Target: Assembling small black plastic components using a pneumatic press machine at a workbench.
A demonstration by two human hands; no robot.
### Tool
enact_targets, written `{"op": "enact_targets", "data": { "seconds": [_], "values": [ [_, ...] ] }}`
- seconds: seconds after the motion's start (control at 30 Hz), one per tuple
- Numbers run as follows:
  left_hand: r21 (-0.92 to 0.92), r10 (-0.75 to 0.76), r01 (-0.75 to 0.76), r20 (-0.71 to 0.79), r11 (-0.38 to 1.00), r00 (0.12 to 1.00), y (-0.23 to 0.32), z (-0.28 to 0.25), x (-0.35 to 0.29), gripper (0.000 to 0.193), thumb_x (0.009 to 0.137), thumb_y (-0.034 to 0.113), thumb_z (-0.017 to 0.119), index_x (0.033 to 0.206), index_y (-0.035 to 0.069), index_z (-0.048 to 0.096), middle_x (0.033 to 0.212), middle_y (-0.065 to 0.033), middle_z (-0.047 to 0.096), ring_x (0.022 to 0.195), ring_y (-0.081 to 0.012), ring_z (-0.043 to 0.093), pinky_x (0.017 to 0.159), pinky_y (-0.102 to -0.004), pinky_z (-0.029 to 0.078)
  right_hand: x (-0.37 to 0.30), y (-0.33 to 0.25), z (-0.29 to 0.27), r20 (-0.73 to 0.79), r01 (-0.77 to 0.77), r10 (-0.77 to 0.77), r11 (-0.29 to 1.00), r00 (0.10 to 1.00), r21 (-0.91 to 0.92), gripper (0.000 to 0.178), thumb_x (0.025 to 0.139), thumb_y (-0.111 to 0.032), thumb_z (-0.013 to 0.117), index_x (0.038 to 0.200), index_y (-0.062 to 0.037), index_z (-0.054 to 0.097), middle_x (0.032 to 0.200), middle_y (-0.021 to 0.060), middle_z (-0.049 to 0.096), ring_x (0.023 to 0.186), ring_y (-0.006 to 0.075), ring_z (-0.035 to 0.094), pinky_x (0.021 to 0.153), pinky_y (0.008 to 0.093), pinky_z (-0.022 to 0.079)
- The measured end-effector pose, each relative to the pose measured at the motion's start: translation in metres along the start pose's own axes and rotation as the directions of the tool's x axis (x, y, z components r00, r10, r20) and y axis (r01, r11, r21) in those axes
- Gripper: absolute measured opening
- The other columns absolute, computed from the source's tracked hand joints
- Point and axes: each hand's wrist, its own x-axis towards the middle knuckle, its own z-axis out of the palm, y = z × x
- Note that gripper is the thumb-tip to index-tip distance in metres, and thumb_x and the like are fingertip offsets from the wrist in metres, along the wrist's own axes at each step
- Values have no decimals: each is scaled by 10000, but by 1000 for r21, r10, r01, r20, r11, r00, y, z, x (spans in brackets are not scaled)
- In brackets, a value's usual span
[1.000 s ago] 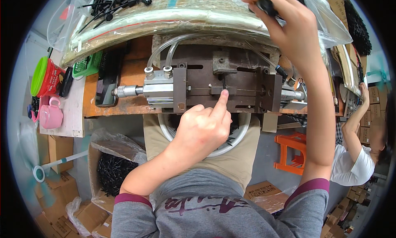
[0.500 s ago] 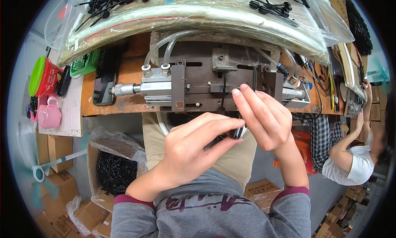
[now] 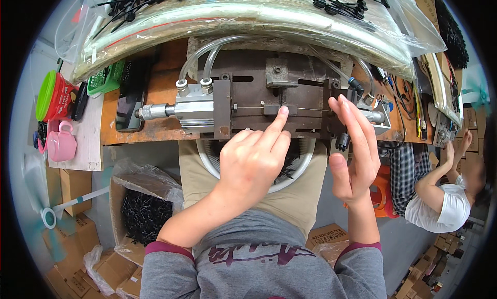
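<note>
Your left hand [image 3: 253, 161] presses its index fingertip on the thin wire-like piece [image 3: 279, 108] lying across the steel fixture [image 3: 259, 99], other fingers curled, right hand [image 3: 354, 146] open and empty beside it (light, springy, slippery, I judge), so pinch near the centre.

The left hand [image 3: 253, 161] hid most of the white bowl [image 3: 305, 167]; the black bits inside it were too small to tell; the co-worker [image 3: 440, 195] was cut off.
</note>
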Motion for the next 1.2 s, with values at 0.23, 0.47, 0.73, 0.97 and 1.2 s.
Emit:
{"op": "enact_targets", "data": {
  "seconds": [0.23, 0.47, 0.73, 0.97, 1.2],
  "values": [
    [-41, 28, -25, 98, 999, 995, -4, -16, 6, 263, 704, 117, 803, 949, 74, 718, 1179, -93, 720, 644, -191, 679, 617, -294, 542, -9, -11, 4, -46, -158, 171, 964, 984, 213, 346, 768, 66, 769, 1070, 43, 602, 1328, 272, 595, 1113, 321, 678, 938, 389, 547],
    [-176, 140, -167, -157, 970, 978, -24, -44, 100, 274, 758, 144, 824, 994, 44, 729, 955, -96, 745, 757, -195, 712, 659, -302, 553, -17, -16, 21, 104, -108, 115, 991, 988, -74, 309, 754, 50, 756, 1040, 17, 643, 1314, 219, 595, 1017, 335, 673, 802, 382, 577],
    [-133, 118, -150, -221, 980, 968, -54, -5, 211, 274, 781, 52, 709, 1052, 15, 705, 1007, -187, 723, 971, -349, 688, 864, -413, 544, -5, -18, 46, 238, 58, 11, 958, 971, -281, 197, 747, -20, 662, 941, -13, 626, 1318, 178, 639, 642, 168, 620, 636, 286, 508],
    [-268, 9, -18, -35, 963, 999, -63, -12, 217, 270, 742, 76, 740, 1007, 31, 750, 919, -160, 745, 863, -305, 719, 783, -387, 571, -1, -22, 43, 280, 71, 30, 936, 959, -344, 204, 736, -51, 694, 931, -30, 637, 1304, 170, 653, 565, 151, 583, 577, 268, 478],
    [-332, -72, 60, -26, 941, 997, -44, -75, 170, 239, 777, 130, 771, 982, 6, 768, 874, -171, 718, 762, -204, 700, 717, -293, 563, 39, -10, 8, 250, -58, 98, 985, 963, -162, 293, 750, -79, 813, 1002, -37, 670, 1171, 117, 717, 678, 168, 673, 638, 314, 542]
  ]
}}
